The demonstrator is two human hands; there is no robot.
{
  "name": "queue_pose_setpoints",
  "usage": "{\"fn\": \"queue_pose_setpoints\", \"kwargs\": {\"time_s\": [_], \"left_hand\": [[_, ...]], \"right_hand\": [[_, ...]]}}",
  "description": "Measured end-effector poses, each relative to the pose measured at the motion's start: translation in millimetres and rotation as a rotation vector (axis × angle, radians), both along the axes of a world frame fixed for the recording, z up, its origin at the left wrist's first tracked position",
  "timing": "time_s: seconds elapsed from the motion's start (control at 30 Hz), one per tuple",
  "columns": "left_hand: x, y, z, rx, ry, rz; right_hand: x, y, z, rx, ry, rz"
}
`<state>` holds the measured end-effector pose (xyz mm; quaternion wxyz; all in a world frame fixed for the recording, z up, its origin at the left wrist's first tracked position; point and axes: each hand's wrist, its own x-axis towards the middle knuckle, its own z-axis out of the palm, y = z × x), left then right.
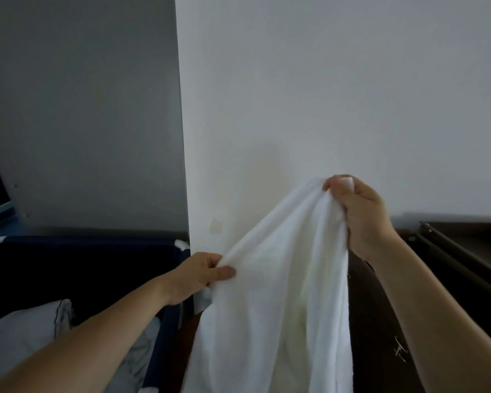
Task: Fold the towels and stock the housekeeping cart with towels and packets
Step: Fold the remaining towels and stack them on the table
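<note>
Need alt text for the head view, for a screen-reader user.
A person holds a white terry towel up before a white wall; the right hand grips a bunched edge high, the left hand pinches the towel lower. At lower left are a dark blue fabric bin and grey linen.

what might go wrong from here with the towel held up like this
1. The right hand grips the towel high while the left hand pinches it lower, with cloth bunched between them; the fold may come out crooked.
2. The left hand's pinch looks light; if it slips, that side could fall toward the dark blue bin beside it.
3. The towel's lower end runs out of view, so it may be dragging unseen.
</note>
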<state>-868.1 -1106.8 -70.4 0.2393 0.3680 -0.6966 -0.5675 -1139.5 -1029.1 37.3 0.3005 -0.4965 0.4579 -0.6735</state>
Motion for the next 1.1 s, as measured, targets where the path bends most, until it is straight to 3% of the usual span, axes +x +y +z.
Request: {"fn": "queue_pose_setpoints", "kwargs": {"time_s": [0.07,0.17,0.27,0.37,0.5,0.67,0.8,1.0,1.1], "left_hand": [[6.4,-2.7,5.8,-0.014,0.067,0.058],[-0.6,-5.6,40.4,-0.089,0.183,0.081],[-25.0,1.2,78.5,-0.244,0.062,-0.083],[-44.4,5.2,90.5,-0.327,-0.029,-0.141],[-44.8,5.3,78.5,-0.302,-0.116,-0.121],[-17.8,3.6,49.9,-0.146,-0.206,-0.165],[-0.8,1.2,38.0,-0.052,-0.021,-0.007],[-7.9,3.2,36.2,0.259,0.436,0.202],[-29.8,8.3,37.7,0.293,0.431,0.430]], "right_hand": [[-15.1,5.6,-2.9,0.027,0.059,0.002],[-16.6,11.6,-18.0,0.125,0.361,0.067],[11.6,16.6,-29.2,0.170,0.580,0.270],[37.9,20.3,-45.7,0.269,0.590,0.437],[36.7,17.4,-60.6,0.281,0.597,0.219],[9.6,6.7,-45.2,0.121,0.327,-0.033],[-22.8,0.0,-40.2,0.201,0.158,-0.148],[-23.1,-14.5,-63.4,0.245,0.254,-0.284],[-16.4,-16.8,-68.2,0.194,0.357,-0.429]]}}
